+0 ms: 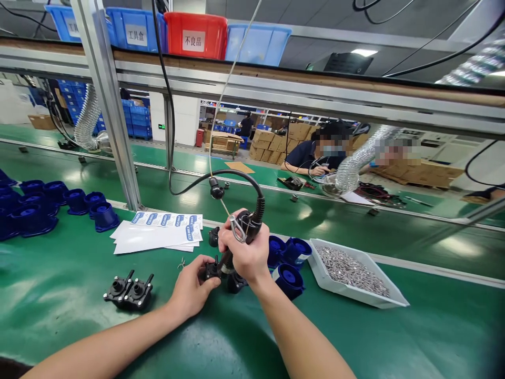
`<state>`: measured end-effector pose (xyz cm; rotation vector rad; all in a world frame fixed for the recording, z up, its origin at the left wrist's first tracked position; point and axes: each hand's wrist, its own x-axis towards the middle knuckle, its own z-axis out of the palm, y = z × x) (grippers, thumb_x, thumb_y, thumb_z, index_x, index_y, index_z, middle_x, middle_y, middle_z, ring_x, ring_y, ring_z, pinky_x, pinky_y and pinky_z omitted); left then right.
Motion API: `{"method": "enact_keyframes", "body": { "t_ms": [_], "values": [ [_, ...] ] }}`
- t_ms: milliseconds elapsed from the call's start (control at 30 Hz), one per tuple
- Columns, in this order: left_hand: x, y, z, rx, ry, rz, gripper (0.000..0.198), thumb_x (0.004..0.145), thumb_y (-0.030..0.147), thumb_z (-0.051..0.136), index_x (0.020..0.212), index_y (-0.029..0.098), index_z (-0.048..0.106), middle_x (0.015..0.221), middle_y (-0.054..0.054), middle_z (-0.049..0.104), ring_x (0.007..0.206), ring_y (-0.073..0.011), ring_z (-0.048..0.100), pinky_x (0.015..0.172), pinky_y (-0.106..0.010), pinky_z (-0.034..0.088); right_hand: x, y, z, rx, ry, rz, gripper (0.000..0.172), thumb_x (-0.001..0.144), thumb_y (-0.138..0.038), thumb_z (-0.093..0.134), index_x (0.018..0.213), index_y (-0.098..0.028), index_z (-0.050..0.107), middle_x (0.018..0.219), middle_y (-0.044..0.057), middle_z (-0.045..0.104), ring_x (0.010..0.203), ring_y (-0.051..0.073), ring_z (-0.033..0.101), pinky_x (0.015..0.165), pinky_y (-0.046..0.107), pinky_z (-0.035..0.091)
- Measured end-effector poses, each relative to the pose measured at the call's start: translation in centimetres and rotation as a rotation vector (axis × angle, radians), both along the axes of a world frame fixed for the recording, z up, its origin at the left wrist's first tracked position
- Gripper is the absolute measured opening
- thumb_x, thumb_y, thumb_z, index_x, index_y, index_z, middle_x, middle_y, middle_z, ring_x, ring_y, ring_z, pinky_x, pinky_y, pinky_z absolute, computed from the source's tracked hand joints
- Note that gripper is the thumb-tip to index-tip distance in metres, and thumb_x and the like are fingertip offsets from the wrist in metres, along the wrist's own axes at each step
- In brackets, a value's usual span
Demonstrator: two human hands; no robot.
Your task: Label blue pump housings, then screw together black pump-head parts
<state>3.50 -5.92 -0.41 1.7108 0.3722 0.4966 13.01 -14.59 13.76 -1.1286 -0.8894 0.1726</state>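
My right hand (248, 250) is wrapped round a black electric screwdriver (252, 223), tilted with its tip down, hanging from a cord and cable. My left hand (195, 287) pinches a small black pump-like part (212, 269) on the green mat, beside the tool's lower end. Another black part (235, 283) lies under my right hand, partly hidden, and one more (214, 237) stands behind. Two assembled black parts (129, 290) sit at the left. A few loose screws (181, 263) lie near my left hand.
A white tray of screws (398, 300) is at the right, next to blue cups (289, 279). More blue cups (33, 216) stand far left, near label sheets (158, 237). A metal post (112, 116) rises behind. A person (315, 152) sits across the bench.
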Motion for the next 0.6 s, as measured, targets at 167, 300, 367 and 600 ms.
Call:
{"method": "enact_keyframes", "body": {
  "t_ms": [167,300,367,600],
  "values": [
    [0.04,-0.18,-0.10,-0.012,-0.019,0.007,0.034,0.083,0.034,0.074,0.113,0.023,0.066,0.105,-0.006,0.077,0.094,-0.0254,0.070,0.085,-0.035,0.054,-0.25,-0.04,-0.14,-0.001,-0.013,-0.027,0.016,0.072,-0.023,0.073,0.072,-0.023,0.057,0.053,-0.006,0.055,0.042,0.013,0.050,0.044,0.028,0.044],
    [0.05,-0.21,-0.29,-0.021,-0.018,0.006,0.034,0.083,0.034,0.075,0.113,0.022,0.065,0.105,-0.006,0.076,0.094,-0.0255,0.070,0.083,-0.035,0.053,-0.13,-0.18,-0.26,0.028,-0.014,-0.053,0.016,0.073,-0.022,0.072,0.073,-0.023,0.056,0.053,-0.006,0.057,0.042,0.013,0.051,0.044,0.028,0.043],
    [0.07,-0.18,-0.33,-0.027,-0.016,0.001,0.035,0.083,0.035,0.074,0.114,0.021,0.064,0.105,-0.006,0.075,0.093,-0.0257,0.070,0.079,-0.034,0.053,-0.07,-0.27,-0.33,0.045,-0.008,-0.057,0.016,0.074,-0.023,0.072,0.073,-0.023,0.056,0.053,-0.006,0.057,0.041,0.013,0.052,0.044,0.028,0.043],
    [0.32,-0.05,-0.23,-0.015,-0.017,-0.018,0.034,0.083,0.029,0.072,0.114,0.019,0.062,0.107,-0.008,0.072,0.094,-0.0253,0.069,0.076,-0.033,0.050,0.08,-0.14,-0.35,0.017,-0.006,-0.058,0.019,0.075,-0.025,0.076,0.076,-0.022,0.057,0.053,-0.006,0.059,0.043,0.013,0.054,0.046,0.028,0.047]
  ]
}}
